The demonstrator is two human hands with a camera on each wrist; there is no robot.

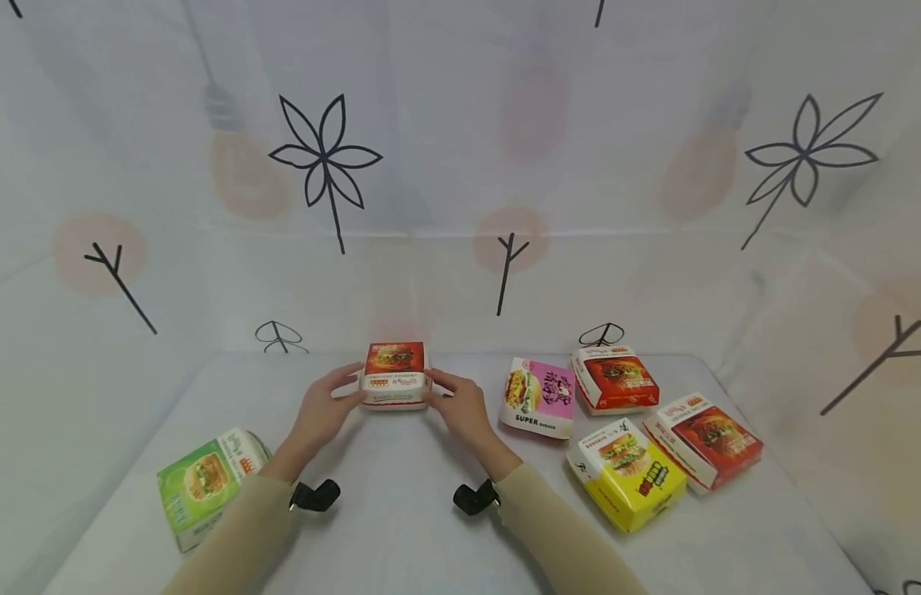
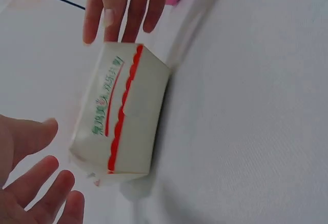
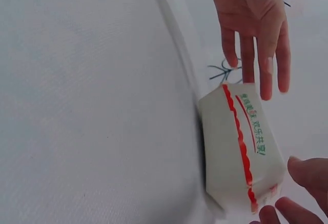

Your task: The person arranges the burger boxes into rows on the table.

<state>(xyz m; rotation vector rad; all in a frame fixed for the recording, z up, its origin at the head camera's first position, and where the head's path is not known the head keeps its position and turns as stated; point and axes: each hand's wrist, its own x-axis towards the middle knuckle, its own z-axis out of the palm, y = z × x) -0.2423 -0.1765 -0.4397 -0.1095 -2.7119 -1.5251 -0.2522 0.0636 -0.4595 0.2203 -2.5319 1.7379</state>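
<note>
Red-topped white cardboard burger box (image 1: 395, 376) standing closed near the middle of the far edge of the white cloth-covered table (image 1: 401, 529). Left hand (image 1: 321, 411) beside its left wall, fingers straight and spread, tips at or just off the cardboard, gripping nothing. Right hand (image 1: 460, 405) mirrored at the right wall, fingers likewise extended and loose. Toward the right edge: pink burger box (image 1: 541, 397), two more red boxes (image 1: 615, 378), yellow box (image 1: 627, 471). Green box (image 1: 206, 482) near the left front corner.
</note>
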